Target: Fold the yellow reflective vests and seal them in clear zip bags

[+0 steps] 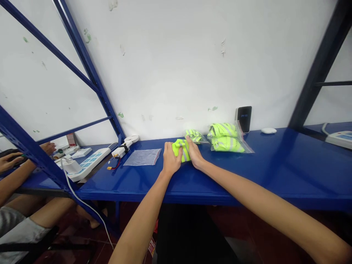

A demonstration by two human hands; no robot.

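Between my two hands is a folded reflective vest (182,149), neon yellow with silvery grey stripes, just above the blue table. My left hand (171,158) grips its left side, thumb on the near face. My right hand (194,153) wraps the right side, and its fingers partly cover the cloth. Right behind lies a clear bag with a yellow vest (194,135). Farther right, clear zip bags with folded yellow vests (226,138) rest against each other. A flat clear zip bag (143,157) lies to the left of my left hand.
The blue table (220,179) meets a white wall. A phone (244,119) leans there, near a white case (268,130). At left are a small white fan (128,143), a battery with wires (118,153), a blue rack post (35,154), a power strip (89,165) and another person's hands.
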